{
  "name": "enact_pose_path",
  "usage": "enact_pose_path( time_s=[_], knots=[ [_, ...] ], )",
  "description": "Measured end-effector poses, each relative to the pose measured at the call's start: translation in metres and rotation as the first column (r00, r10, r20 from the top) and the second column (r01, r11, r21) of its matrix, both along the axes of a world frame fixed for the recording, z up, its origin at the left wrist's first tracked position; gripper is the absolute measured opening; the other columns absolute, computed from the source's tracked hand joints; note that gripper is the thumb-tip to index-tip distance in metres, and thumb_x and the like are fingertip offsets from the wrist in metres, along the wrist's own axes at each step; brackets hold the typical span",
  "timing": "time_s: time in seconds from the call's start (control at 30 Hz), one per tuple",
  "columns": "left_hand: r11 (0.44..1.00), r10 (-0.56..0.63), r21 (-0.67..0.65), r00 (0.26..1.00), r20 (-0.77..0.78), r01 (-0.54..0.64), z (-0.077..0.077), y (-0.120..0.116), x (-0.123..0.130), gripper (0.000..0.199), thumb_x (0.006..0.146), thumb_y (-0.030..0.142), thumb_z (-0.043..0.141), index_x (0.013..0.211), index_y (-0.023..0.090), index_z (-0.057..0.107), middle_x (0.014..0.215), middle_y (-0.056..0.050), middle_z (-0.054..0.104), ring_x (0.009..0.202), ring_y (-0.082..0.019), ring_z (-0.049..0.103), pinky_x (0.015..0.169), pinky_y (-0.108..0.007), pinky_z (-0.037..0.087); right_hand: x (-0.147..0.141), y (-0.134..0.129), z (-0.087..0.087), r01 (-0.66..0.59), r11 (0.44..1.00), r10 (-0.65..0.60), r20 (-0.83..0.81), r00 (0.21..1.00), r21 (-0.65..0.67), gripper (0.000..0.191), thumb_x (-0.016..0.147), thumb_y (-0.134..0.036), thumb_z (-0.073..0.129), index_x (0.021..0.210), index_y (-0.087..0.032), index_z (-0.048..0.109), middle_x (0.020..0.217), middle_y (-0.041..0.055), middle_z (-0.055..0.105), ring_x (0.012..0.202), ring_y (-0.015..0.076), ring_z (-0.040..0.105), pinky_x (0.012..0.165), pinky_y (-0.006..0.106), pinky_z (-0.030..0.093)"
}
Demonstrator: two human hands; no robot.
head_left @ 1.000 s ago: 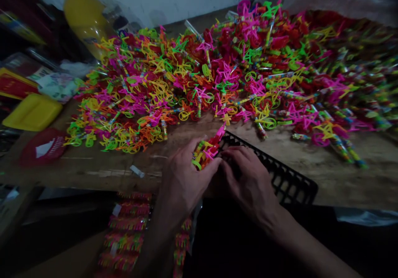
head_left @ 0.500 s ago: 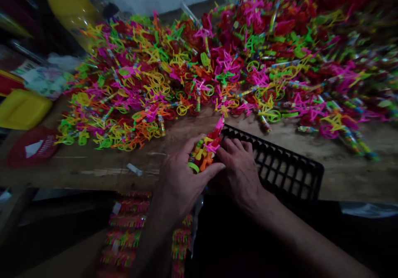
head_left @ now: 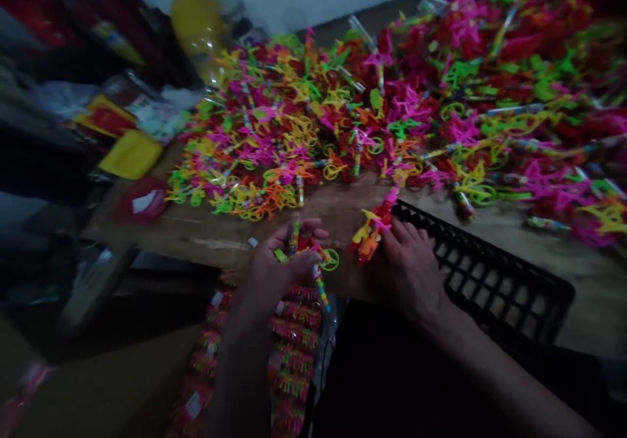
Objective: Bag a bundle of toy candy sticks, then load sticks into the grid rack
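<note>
My left hand [head_left: 277, 262] is closed around a few candy-filled tube toys [head_left: 321, 286] with bright plastic tops, one with a green ring. It hovers at the table's front edge. To its right, my right hand [head_left: 414, 268] lies with curled fingers at the left end of a black slotted rack [head_left: 490, 275]. Yellow, orange, red and pink toy tops [head_left: 371, 234] cluster just beside its fingers. What those fingers grip is hidden, as is the thumb.
A large heap of colourful toys [head_left: 304, 131] spreads along the back of the wooden table [head_left: 206, 232]. At left sit a yellow plastic piece [head_left: 131, 155] and a red one [head_left: 142, 200]. Below the edge, rows of packed toys [head_left: 294, 343] show.
My left hand has moved left, away from the right hand and the toy tops, with tube toys in it. My right hand stays by the rack. The view has shifted left.
</note>
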State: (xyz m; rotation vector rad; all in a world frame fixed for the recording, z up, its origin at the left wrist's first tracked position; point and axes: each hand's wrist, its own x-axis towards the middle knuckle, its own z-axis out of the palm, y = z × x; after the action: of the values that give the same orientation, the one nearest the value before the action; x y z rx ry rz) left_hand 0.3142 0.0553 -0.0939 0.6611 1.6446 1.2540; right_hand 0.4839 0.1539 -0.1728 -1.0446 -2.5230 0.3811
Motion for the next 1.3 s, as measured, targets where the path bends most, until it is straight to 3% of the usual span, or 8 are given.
enact_pose_path(
  time_s=[0.17, 0.3, 0.37, 0.53, 0.77, 1.03, 1.17, 1.3],
  knots=[
    [0.953, 0.226, 0.069, 0.844, 0.486, -0.295, -0.004, -0.021, -0.019, 0.046, 0.087, 0.054, 0.046, 0.101, 0.013, 0.063, 0.097, -0.011, 0.069, 0.09, -0.021, 0.066, 0.077, -0.033, 0.054, 0.019, 0.0, -0.002, -0.117, 0.992, 0.123, -0.127, 0.984, 0.055, 0.031, 0.092, -0.028, 0.041, 0.115, -0.012, 0.055, 0.095, 0.0122, 0.06, 0.087, 0.0242, 0.053, 0.076, 0.037, 0.042],
    [0.904, 0.35, -0.009, 0.727, 0.59, -0.427, -0.009, -0.037, -0.007, 0.034, 0.091, 0.04, 0.045, 0.093, 0.013, 0.065, 0.093, -0.009, 0.07, 0.094, -0.02, 0.066, 0.081, -0.033, 0.053, 0.032, -0.032, 0.03, -0.135, 0.987, 0.149, -0.19, 0.97, 0.082, 0.029, 0.093, -0.03, 0.042, 0.112, -0.016, 0.058, 0.098, 0.012, 0.064, 0.086, 0.023, 0.06, 0.075, 0.035, 0.045],
    [0.873, 0.404, 0.028, 0.753, 0.519, -0.487, -0.01, -0.044, 0.011, 0.023, 0.088, 0.03, 0.051, 0.096, 0.014, 0.065, 0.099, -0.008, 0.07, 0.1, -0.02, 0.064, 0.085, -0.032, 0.052, 0.027, -0.054, 0.049, -0.142, 0.983, 0.105, -0.283, 0.953, -0.115, 0.022, 0.091, -0.035, 0.048, 0.096, -0.018, 0.062, 0.085, 0.0077, 0.067, 0.069, 0.0186, 0.061, 0.063, 0.03, 0.044],
    [0.825, 0.412, 0.199, 0.805, 0.427, -0.528, -0.008, -0.047, 0.054, 0.021, 0.084, 0.024, 0.057, 0.1, 0.015, 0.066, 0.115, -0.008, 0.065, 0.112, -0.022, 0.058, 0.093, -0.033, 0.047, 0.001, -0.076, 0.059, -0.27, 0.752, 0.142, -0.252, 0.957, -0.601, 0.022, 0.09, -0.038, 0.05, 0.088, -0.021, 0.064, 0.073, 0.0018, 0.067, 0.065, 0.0181, 0.062, 0.06, 0.028, 0.044],
    [0.779, 0.418, 0.272, 0.791, 0.447, -0.565, -0.009, -0.042, 0.074, 0.026, 0.092, 0.031, 0.045, 0.105, 0.02, 0.065, 0.128, -0.005, 0.057, 0.124, -0.022, 0.049, 0.105, -0.04, 0.039, 0.001, -0.076, 0.053, -0.057, 0.982, 0.065, 0.044, 0.997, -0.181, 0.014, 0.089, -0.024, 0.045, 0.091, -0.02, 0.058, 0.061, 0.0024, 0.062, 0.05, 0.0182, 0.057, 0.045, 0.027, 0.024],
    [0.775, 0.374, 0.528, 0.925, 0.062, -0.349, -0.001, -0.047, 0.092, 0.022, 0.087, 0.034, 0.055, 0.103, 0.029, 0.068, 0.145, 0.0, 0.038, 0.138, -0.027, 0.028, 0.114, -0.045, 0.025, 0.001, -0.072, 0.072, -0.18, 0.909, 0.039, -0.354, 0.935, -0.377, 0.013, 0.092, -0.025, 0.039, 0.092, -0.02, 0.051, 0.079, 0.003, 0.064, 0.067, 0.0137, 0.061, 0.059, 0.023, 0.04],
    [0.794, 0.374, 0.501, 0.926, 0.042, -0.344, 0.002, -0.043, 0.089, 0.022, 0.089, 0.028, 0.054, 0.107, 0.031, 0.066, 0.146, 0.002, 0.037, 0.136, -0.024, 0.031, 0.113, -0.043, 0.027, 0.0, -0.068, 0.076, -0.089, 0.985, 0.055, -0.225, 0.973, -0.145, 0.015, 0.092, -0.023, 0.039, 0.086, -0.02, 0.053, 0.072, 0.0018, 0.061, 0.059, 0.0148, 0.058, 0.047, 0.026, 0.027],
    [0.887, 0.305, 0.347, 0.951, 0.057, -0.305, 0.01, -0.041, 0.077, 0.027, 0.09, 0.031, 0.053, 0.115, 0.028, 0.062, 0.136, -0.003, 0.051, 0.129, -0.022, 0.043, 0.108, -0.038, 0.034, 0.006, -0.051, 0.091, -0.095, 0.97, 0.053, -0.188, 0.981, -0.223, 0.015, 0.089, -0.026, 0.042, 0.08, -0.021, 0.053, 0.067, 0.0006, 0.061, 0.054, 0.0137, 0.054, 0.05, 0.026, 0.026]
  ],
)
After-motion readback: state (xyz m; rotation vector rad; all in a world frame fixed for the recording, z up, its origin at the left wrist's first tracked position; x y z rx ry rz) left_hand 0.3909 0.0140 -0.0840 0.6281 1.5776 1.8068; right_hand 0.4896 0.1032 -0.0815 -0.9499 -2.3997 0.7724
